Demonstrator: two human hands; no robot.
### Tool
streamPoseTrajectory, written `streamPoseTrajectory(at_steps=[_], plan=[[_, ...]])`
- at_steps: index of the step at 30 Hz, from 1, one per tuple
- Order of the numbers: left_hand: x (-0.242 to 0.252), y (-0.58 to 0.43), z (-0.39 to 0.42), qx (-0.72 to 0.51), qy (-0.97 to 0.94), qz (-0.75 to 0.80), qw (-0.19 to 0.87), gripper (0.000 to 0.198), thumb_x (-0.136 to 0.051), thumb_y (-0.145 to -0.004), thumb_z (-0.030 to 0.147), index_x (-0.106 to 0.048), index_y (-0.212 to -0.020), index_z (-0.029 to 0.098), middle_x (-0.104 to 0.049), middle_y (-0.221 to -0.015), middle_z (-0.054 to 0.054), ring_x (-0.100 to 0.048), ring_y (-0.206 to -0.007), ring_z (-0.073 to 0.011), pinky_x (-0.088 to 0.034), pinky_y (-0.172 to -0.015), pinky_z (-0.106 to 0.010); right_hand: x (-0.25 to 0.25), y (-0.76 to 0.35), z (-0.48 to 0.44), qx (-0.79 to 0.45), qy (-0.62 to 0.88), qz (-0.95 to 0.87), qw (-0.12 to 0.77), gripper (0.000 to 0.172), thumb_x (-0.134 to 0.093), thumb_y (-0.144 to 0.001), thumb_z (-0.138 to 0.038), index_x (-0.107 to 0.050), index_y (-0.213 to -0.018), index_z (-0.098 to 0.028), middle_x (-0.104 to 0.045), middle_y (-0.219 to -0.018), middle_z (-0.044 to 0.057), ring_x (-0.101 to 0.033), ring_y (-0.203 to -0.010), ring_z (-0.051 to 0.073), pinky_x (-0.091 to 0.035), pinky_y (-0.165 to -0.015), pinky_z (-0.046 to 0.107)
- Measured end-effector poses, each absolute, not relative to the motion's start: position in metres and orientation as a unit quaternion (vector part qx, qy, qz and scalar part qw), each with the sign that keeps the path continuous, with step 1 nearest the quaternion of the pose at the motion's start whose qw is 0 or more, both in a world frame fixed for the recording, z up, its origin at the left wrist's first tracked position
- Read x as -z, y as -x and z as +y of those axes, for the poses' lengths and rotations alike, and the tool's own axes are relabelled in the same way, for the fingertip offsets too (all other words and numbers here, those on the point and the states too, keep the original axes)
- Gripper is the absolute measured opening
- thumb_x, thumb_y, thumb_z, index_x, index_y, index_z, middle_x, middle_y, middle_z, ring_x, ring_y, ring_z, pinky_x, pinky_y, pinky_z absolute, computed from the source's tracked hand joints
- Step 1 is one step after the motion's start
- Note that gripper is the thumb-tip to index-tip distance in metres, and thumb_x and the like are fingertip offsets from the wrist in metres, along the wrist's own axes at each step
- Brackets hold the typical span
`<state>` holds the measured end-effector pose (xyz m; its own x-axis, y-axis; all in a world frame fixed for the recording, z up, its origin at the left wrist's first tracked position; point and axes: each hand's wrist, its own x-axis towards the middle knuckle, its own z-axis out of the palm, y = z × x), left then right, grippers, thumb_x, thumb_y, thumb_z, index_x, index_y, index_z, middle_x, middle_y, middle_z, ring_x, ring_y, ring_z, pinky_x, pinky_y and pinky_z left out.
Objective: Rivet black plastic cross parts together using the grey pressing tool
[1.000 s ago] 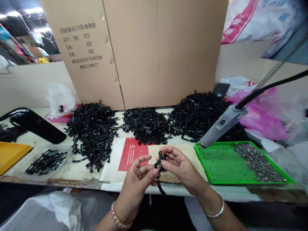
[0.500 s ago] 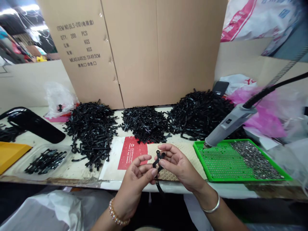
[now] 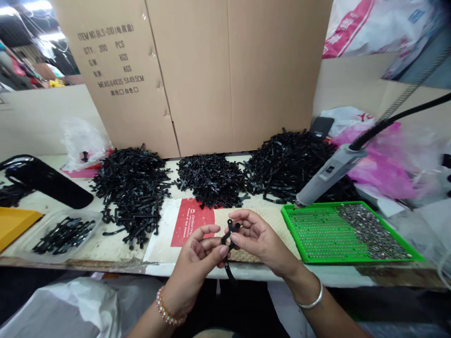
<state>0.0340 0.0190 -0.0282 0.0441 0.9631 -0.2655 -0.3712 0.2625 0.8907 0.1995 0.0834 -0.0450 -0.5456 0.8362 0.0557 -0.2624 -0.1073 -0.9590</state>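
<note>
Both hands meet over the front edge of the table, pinching small black linkage parts (image 3: pixel 229 230) that are joined or laid across each other. My left hand (image 3: pixel 200 258) grips the lower end between thumb and forefinger, and a dark strip hangs below it. My right hand (image 3: pixel 262 244) has thumb and fingers closed on the upper right arm of the piece. A rounded tip with a hole sticks up between the hands. Whether the parts are fastened together is hidden by the fingers. Under and behind the hands lies a honeycomb-patterned pad (image 3: pixel 253 216).
Three heaps of black parts, left (image 3: pixel 132 188), middle (image 3: pixel 211 178) and right (image 3: pixel 292 164), line the back. A green tray (image 3: pixel 287 225) of small metal pieces sits right, under a hanging grey electric screwdriver (image 3: pixel 326 176). At left stand a clear tub (image 3: pixel 21 246) and a black curved object (image 3: pixel 52 183).
The hands keep the same hold on the black parts, with only slight finger and wrist movement. The whole view has shifted a little. The hanging screwdriver has swung slightly left.
</note>
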Motion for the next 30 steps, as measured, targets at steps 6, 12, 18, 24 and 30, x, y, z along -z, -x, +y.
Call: streamPoseTrajectory(at_steps=[6,12,18,24,30], plan=[[0.030,-0.034,0.021,-0.520,-0.312,0.465,0.645,0.048,-0.078,-0.074,0.027,-0.048,-0.110,0.017,-0.069,-0.085,-0.006,-0.059,-0.072,-0.0125,-0.044,-0.060,-0.019,0.043,-0.198,0.085,-0.717,0.267,-0.516,0.387,0.037,-0.072,-0.081,-0.031,-0.053,-0.111,-0.022,-0.057,-0.096,0.002,-0.057,-0.080,0.014,-0.051,-0.071,0.026],[0.022,-0.034,0.023,-0.506,-0.337,0.486,0.628,0.049,-0.077,-0.075,0.026,-0.046,-0.112,0.016,-0.068,-0.081,-0.003,-0.058,-0.068,-0.0105,-0.045,-0.062,-0.019,0.046,-0.197,0.083,-0.727,0.278,-0.493,0.388,0.036,-0.072,-0.082,-0.032,-0.053,-0.109,-0.022,-0.058,-0.093,0.002,-0.057,-0.080,0.013,-0.049,-0.068,0.023],[0.019,-0.034,0.023,-0.509,-0.318,0.485,0.636,0.051,-0.079,-0.073,0.026,-0.048,-0.111,0.015,-0.067,-0.079,-0.002,-0.056,-0.065,-0.0089,-0.044,-0.061,-0.019,0.045,-0.201,0.083,-0.743,0.255,-0.493,0.374,0.039,-0.076,-0.079,-0.028,-0.052,-0.110,-0.024,-0.058,-0.096,0.001,-0.057,-0.084,0.013,-0.049,-0.074,0.025],[0.030,-0.031,0.025,-0.488,-0.236,0.485,0.686,0.056,-0.085,-0.065,0.028,-0.054,-0.109,0.010,-0.068,-0.083,-0.006,-0.058,-0.068,-0.0093,-0.046,-0.064,-0.019,0.055,-0.199,0.081,-0.706,0.266,-0.531,0.385,0.041,-0.073,-0.081,-0.027,-0.051,-0.116,-0.023,-0.059,-0.091,0.000,-0.057,-0.080,0.011,-0.048,-0.074,0.022],[0.030,-0.032,0.025,-0.496,-0.247,0.494,0.670,0.066,-0.084,-0.067,0.026,-0.045,-0.119,0.013,-0.067,-0.076,-0.003,-0.057,-0.064,-0.0089,-0.045,-0.060,-0.019,0.063,-0.196,0.082,-0.752,0.279,-0.469,0.369,0.048,-0.077,-0.079,-0.029,-0.053,-0.119,-0.021,-0.062,-0.085,0.000,-0.060,-0.073,0.011,-0.050,-0.068,0.021]])
